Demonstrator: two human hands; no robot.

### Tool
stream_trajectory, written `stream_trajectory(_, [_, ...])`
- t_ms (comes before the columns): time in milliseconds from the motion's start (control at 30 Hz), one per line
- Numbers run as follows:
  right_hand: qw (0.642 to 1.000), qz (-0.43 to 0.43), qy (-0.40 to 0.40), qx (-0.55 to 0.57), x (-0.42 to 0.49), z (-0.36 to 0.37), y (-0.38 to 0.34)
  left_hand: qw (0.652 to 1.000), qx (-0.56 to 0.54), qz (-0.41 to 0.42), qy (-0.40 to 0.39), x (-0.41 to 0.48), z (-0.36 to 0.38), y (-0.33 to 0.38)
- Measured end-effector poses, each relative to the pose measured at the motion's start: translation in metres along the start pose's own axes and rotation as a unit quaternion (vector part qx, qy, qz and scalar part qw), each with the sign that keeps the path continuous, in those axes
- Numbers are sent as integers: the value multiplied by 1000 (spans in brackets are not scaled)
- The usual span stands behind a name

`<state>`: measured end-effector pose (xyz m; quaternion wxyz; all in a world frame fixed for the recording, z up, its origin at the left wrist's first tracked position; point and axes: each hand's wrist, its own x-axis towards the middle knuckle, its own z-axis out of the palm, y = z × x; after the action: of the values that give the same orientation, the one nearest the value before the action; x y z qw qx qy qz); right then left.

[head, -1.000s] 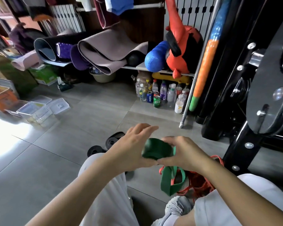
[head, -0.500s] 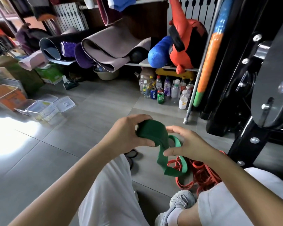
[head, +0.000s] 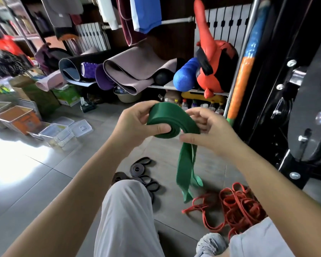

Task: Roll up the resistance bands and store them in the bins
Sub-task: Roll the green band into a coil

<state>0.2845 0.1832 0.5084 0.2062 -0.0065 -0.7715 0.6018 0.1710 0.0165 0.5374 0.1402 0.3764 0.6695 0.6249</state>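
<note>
A wide green resistance band (head: 167,115) is partly wound into a thick roll held at chest height. My left hand (head: 135,125) grips the roll, thumb across its front face. My right hand (head: 209,130) pinches the band where it leaves the roll, and the loose tail hangs down towards the floor. A tangle of red bands (head: 235,206) lies on the tiles below my right arm. Several rolled black bands (head: 141,173) lie on the floor beside my left knee. Clear plastic bins (head: 57,132) stand on the floor at the left.
An orange bin (head: 17,117) and boxes stand at far left. Rolled yoga mats (head: 126,73), a blue roller and a red punching bag fill a low shelf ahead, bottles beneath it. A black gym machine (head: 300,101) stands close at right.
Both hands have risen with the green band and the roll has grown thicker. The hanging tail is shorter and has lifted off the red bands.
</note>
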Motion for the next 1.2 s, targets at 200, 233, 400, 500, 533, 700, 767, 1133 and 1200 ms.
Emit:
stream_trajectory(200, [997, 64, -15, 47, -7, 15, 32, 998, -8, -54, 17, -7, 12, -25])
stream_trajectory(233, [995, 73, -5, 69, -11, 20, 38, 997, -30, -65, 12, -12, 17, -34])
stream_trajectory(400, [995, 84, 31, 34, -29, 24, 61, 968, -155, -193, -28, -34, 33, -59])
stream_trajectory(500, [986, 101, -38, -123, -31, 17, 63, 957, 206, -144, -147, -29, 26, -52])
stream_trajectory(533, [976, 102, -62, -185, -31, 18, 62, 923, 315, -116, -188, -26, 27, -47])
stream_trajectory(700, [949, 85, -64, -297, -35, 30, 52, 804, 517, -62, -288, -18, 42, -39])
stream_trajectory(767, [959, 94, -53, -264, -38, 27, 54, 827, 484, -76, -275, -17, 38, -40])
stream_trajectory(1133, [996, 74, -56, -7, -33, -7, 48, 978, 125, 18, -163, -5, 31, -22])
stream_trajectory(1200, [997, 64, -25, 39, -27, -7, 47, 990, 25, 3, -138, -4, 31, -20])
